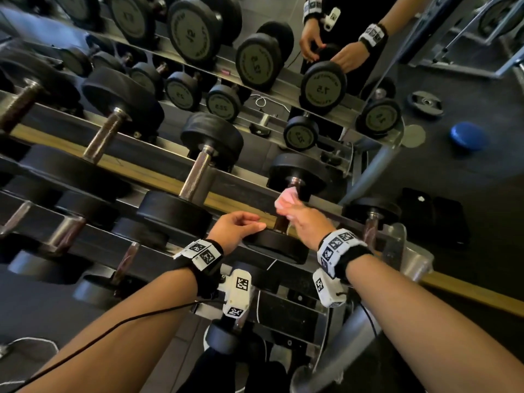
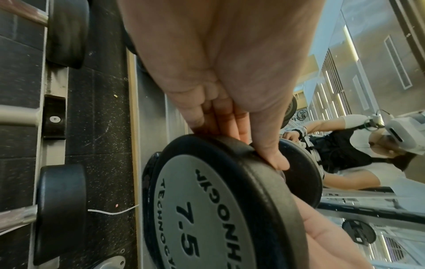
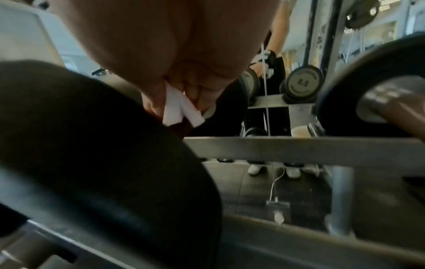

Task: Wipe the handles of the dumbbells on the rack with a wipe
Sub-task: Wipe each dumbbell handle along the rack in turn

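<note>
A black 7.5 dumbbell (image 1: 276,246) lies on the rack's top tier (image 1: 249,191), at its right end. My left hand (image 1: 255,224) holds the rim of its near head (image 2: 207,209), the thumb (image 2: 273,156) laid over the edge. My right hand (image 1: 289,211) pinches a crumpled white wipe (image 1: 287,197) against the dumbbell's handle, just below the far head (image 1: 297,171). In the right wrist view the wipe (image 3: 179,109) sticks out between the fingers (image 3: 202,94). The handle is mostly hidden by hand and wipe.
More dumbbells fill the rack to the left, the nearest with a bare steel handle (image 1: 198,177). A smaller dumbbell (image 1: 371,219) sits to the right. A mirror behind repeats the rack. On the floor lie a blue disc (image 1: 467,136) and a weight plate (image 1: 425,102).
</note>
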`<state>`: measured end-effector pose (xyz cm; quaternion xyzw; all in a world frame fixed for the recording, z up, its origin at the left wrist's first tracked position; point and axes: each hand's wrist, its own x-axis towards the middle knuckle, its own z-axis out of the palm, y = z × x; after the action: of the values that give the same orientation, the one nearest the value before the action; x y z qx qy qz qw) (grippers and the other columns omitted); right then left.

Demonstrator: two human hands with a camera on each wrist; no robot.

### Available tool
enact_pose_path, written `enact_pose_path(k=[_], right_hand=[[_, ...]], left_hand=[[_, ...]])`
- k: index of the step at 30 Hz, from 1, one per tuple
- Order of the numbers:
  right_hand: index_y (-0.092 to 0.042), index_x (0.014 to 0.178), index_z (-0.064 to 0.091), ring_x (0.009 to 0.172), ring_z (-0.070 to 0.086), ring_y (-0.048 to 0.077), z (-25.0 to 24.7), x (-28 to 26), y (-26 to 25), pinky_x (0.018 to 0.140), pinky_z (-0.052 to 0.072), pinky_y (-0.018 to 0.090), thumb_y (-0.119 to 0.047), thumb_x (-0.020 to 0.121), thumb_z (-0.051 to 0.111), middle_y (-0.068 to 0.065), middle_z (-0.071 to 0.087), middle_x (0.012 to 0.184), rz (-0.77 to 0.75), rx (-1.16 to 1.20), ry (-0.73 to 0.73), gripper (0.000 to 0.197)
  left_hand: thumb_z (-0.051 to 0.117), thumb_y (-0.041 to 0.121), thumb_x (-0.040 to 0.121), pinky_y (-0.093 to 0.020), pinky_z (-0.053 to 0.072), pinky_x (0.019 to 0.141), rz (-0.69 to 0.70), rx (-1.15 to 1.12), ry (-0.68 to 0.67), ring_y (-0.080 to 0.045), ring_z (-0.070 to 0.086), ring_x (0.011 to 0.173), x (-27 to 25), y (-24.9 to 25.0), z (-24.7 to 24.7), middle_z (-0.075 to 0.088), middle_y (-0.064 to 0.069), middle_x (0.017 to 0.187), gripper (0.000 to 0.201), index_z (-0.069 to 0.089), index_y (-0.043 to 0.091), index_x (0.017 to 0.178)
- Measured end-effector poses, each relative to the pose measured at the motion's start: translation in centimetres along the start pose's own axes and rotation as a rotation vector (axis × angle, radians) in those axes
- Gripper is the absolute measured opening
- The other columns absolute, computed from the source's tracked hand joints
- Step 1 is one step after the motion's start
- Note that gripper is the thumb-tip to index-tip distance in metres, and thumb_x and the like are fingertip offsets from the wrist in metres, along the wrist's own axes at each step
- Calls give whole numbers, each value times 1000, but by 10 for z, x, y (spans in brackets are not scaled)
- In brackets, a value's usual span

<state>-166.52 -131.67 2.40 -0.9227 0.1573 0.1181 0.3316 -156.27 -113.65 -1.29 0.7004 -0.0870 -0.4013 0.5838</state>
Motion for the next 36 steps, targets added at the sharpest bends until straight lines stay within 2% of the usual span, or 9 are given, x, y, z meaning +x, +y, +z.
enact_pose_path(k=[3, 7, 10, 13, 19, 24, 29, 32, 36], right_hand=[[-36, 116, 54, 134, 44, 27, 3, -6, 9, 117, 28, 47, -28, 100, 35, -4, 47, 144, -96, -138, -107, 26], [-31, 108, 57, 129, 29, -11, 6, -10, 16, 115, -3, 9, -28, 101, 37, -12, 42, 140, -149, 12, -118, 21], [-27, 122, 63, 120, 48, 5, 8, -19, 18, 107, 20, 21, -68, 84, 51, -14, 56, 135, 14, 133, -80, 57], [-34, 116, 62, 114, 59, 18, 7, -25, 24, 104, 40, 33, -40, 100, 47, -7, 63, 127, -3, 178, -71, 22], [-24, 109, 51, 77, 60, -17, -14, -45, 38, 76, 43, 17, -23, 105, 38, -16, 70, 91, 42, 304, -28, 14], [-23, 109, 56, 100, 61, 20, -34, -73, 68, 90, 45, 36, -22, 104, 39, 2, 66, 106, 73, 395, 140, 18], [-42, 96, 63, 94, 64, 22, -45, -115, 134, 76, 52, 37, -26, 100, 47, -1, 67, 101, 205, 608, 403, 23], [-44, 86, 66, 94, 65, 26, -48, -138, 172, 69, 56, 31, -19, 99, 49, 7, 66, 104, 353, 748, 611, 33], [-29, 90, 61, 104, 65, 38, -46, -150, 212, 93, 52, 58, -25, 97, 58, 16, 67, 108, 518, 877, 707, 8]], left_hand=[[77, 6, 81, -9, 49, 65, 4, -21, 39, 2, 66, 67, -2, -1, 3, 69, 10, 70, 29, 69, 4, 109], [73, 2, 84, -10, 50, 66, 7, -40, 69, 2, 66, 66, -7, 0, 7, 69, 0, 81, 32, 66, -2, 114], [71, 1, 85, -14, 54, 75, 4, -46, 86, -8, 66, 78, -11, 0, 10, 69, -7, 91, 34, 64, -4, 118], [70, -1, 85, -10, 52, 71, 4, -41, 108, -10, 64, 80, -14, 5, 12, 67, -8, 92, 35, 62, -4, 119], [59, -9, 90, -14, 51, 84, 48, 104, 84, -12, 64, 91, -24, 25, 22, 69, -18, 106, 40, 54, -2, 129], [54, -10, 91, -26, 43, 103, 223, 455, 95, -14, 61, 115, -36, 48, 56, 68, -1, 119, 41, 62, 12, 125], [64, 7, 90, -14, 38, 98, 479, 701, 45, 4, 54, 107, -46, 56, 127, 64, 16, 115, 37, 65, 26, 122], [66, 8, 89, -19, 42, 102, 525, 729, -70, -3, 57, 112, -45, 43, 163, 66, 10, 118, 32, 68, 21, 119], [69, 11, 88, -18, 44, 99, 414, 706, -136, -4, 61, 107, -37, 16, 193, 67, 13, 110, 28, 68, 23, 113]])
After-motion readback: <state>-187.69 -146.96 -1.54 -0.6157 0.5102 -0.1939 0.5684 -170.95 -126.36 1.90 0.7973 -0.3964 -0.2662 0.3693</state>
